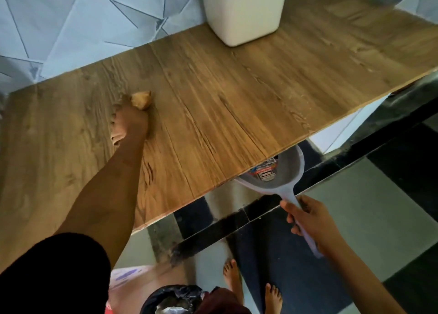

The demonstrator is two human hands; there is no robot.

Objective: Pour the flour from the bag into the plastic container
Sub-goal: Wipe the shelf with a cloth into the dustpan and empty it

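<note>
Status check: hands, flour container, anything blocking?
Left hand closed on tan wad, pressed to table. Right hand grips dustpan at table edge. Plastic container upright at back, white inside. Flour bag not seen.

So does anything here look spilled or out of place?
No spill is visible on the wooden table. The left hand presses a tan wad onto it, and the right hand holds a dustpan under the table's edge, as if catching crumbs.

Showing soft, even daylight with faint shadows under the table (213, 88), blurring slightly overall, smearing at the left hand (131, 121), bending straight lines near the wide-angle edges, dimming toward the floor (355, 219).
</note>
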